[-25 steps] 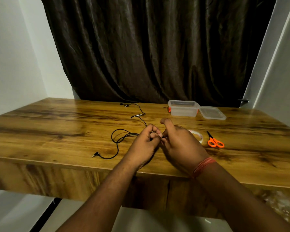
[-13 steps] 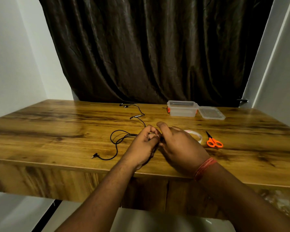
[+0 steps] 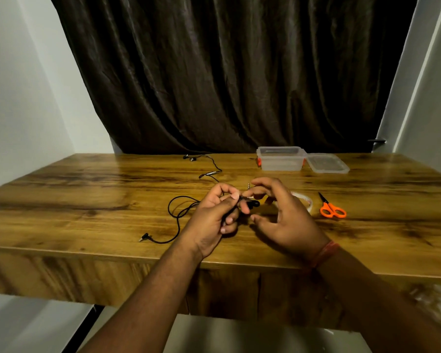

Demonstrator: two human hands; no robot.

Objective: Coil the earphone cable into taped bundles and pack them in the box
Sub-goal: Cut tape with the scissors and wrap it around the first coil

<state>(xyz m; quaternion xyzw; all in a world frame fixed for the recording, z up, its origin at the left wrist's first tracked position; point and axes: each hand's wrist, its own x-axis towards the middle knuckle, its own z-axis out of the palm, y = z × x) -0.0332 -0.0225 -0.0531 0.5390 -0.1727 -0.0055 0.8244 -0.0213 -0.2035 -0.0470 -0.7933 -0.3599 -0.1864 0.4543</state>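
1. Left hand (image 3: 211, 220) holds a small coiled part of the earphone cable (image 3: 175, 212), grip pinched on it between thumb and forefinger above the table (image 3: 87, 200). Likely pins the turns so they don't spring loose.
2. Right hand (image 3: 283, 212) sits just beside the left, fingers spread and loosely curved, grip apart. One fingertip seems to touch the dark bit at the pinch; blurred, cannot tell if it holds anything. Judged as mid-wrap, guiding the next turn.
3. Rest of the cable trails left of the hands in a loose loop on the table, ending at the jack plug (image 3: 144, 236) near the front edge. A further stretch runs back to the earbuds (image 3: 189, 157) at the far side. Most of it not yet coiled.
4. Tape roll (image 3: 303, 200) lies just behind the right hand, partly hidden. Orange scissors (image 3: 331, 208) lie just beside it to the right. Both within easy right-hand reach for the taping step.
5. Clear box (image 3: 280, 159) stands open at the far side, its lid (image 3: 327, 163) flat on the table touching its right side. Ready for packing; looks to hold no bundles.
6. Surface: glossy wood-grain table, dark streaks.
7. Room: dark curtain (image 3: 227, 72) behind, pale walls either side, dim light.
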